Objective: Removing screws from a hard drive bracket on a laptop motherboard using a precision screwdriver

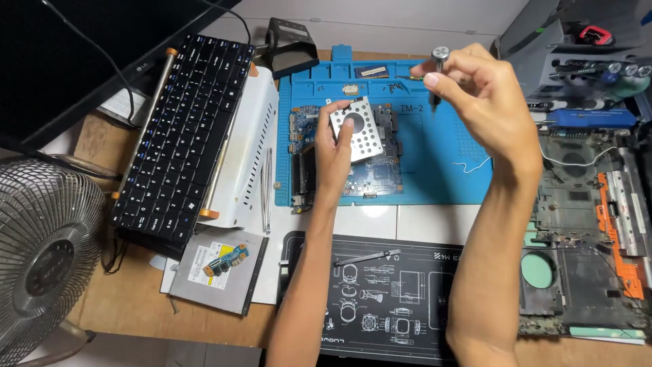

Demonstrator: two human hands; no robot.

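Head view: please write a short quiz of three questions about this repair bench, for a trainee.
1. True or false: the left hand holds a perforated metal bracket.
2. What does the right hand hold? A) screwdriver B) tweezers C) brush
3. What colour is the mat under the circuit board?

Key: 1 true. 2 A. 3 blue.

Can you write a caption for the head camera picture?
Left hand holds perforated silver metal bracket; right hand holds small silver-capped screwdriver.
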